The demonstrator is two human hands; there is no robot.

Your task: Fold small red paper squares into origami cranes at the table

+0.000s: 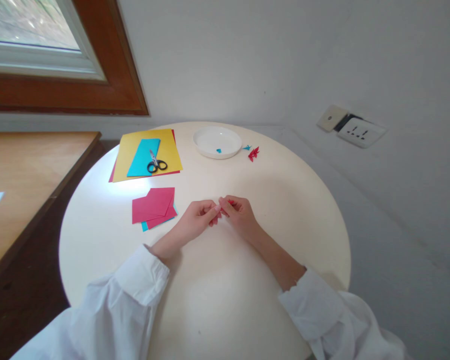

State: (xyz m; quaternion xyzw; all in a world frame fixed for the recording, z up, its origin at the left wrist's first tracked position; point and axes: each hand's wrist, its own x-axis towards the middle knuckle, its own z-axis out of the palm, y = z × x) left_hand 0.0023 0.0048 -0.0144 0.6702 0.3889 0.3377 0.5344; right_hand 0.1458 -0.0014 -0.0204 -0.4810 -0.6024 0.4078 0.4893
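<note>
My left hand [201, 215] and my right hand [239, 212] meet over the middle of the round table, thumbs and fingers pinched together. Between the fingertips is a small piece of red folded paper [220, 215], mostly covered by the fingers, so its shape cannot be made out. To the left of my left hand lies a loose pile of red paper pieces [153, 206], with a blue sheet [145, 226] peeking out underneath.
Behind the hands stands a white dish [217, 150] with a small blue paper piece [219, 150] inside. Beside it lie little blue [247, 147] and red folded papers [254, 154]. Black-handled scissors [156, 165] rest on blue paper [140, 159] over yellow sheets [172, 155].
</note>
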